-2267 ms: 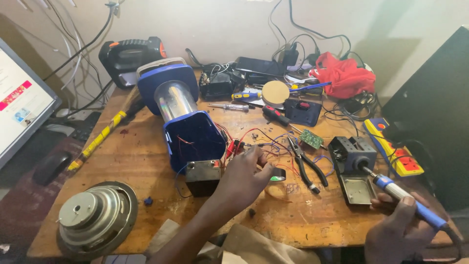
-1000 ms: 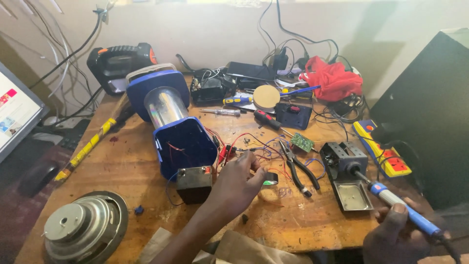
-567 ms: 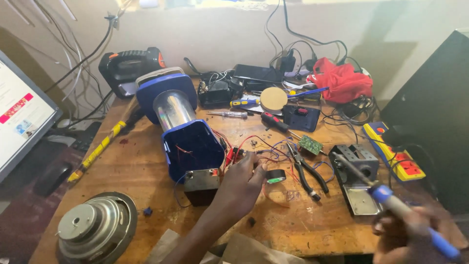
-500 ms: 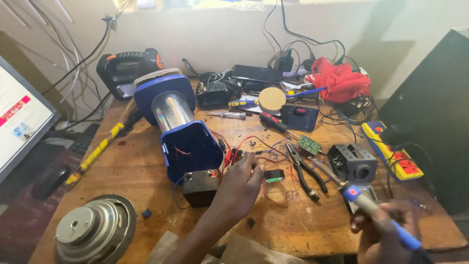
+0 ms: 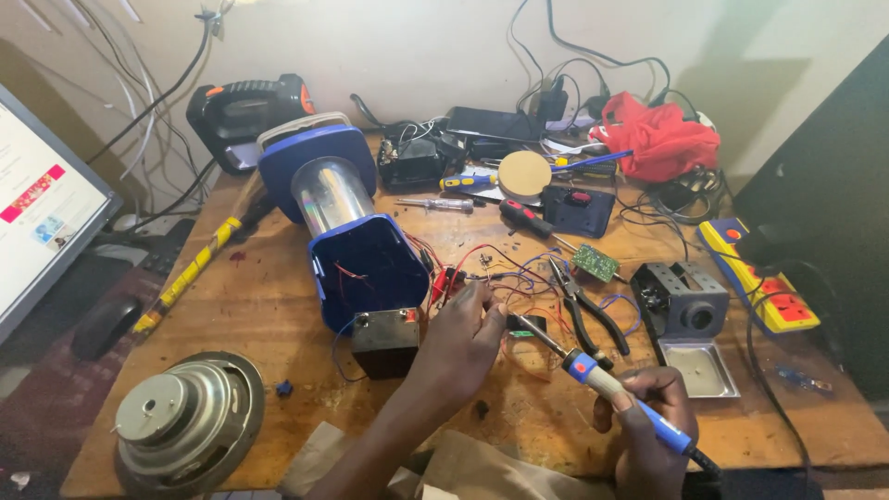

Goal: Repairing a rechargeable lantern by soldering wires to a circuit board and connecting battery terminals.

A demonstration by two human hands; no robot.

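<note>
Left hand (image 5: 460, 335) pinches thin red wires (image 5: 463, 268) at table centre, by the blue lamp housing (image 5: 356, 250) at 10 o'clock; right hand (image 5: 648, 417), closed round the soldering iron (image 5: 607, 381), angles its tip in from 4 o'clock. Wires look light, floppy, fragile; hold near the joint. Scarred wooden workbench (image 5: 269, 306), w/ pliers (image 5: 588, 310), speaker (image 5: 185, 421) at 8 o'clock; cables along wall.

A grey loudspeaker (image 5: 188, 424) lies at the near left corner of the wooden table (image 5: 278, 315), and a monitor (image 5: 42, 199) stands further left. At the far side there is a red cloth (image 5: 659, 137) and a round wooden disc (image 5: 524, 172); black pliers (image 5: 589, 310), a metal stand (image 5: 683, 298) and a yellow power strip (image 5: 757, 275) lie to the right
</note>
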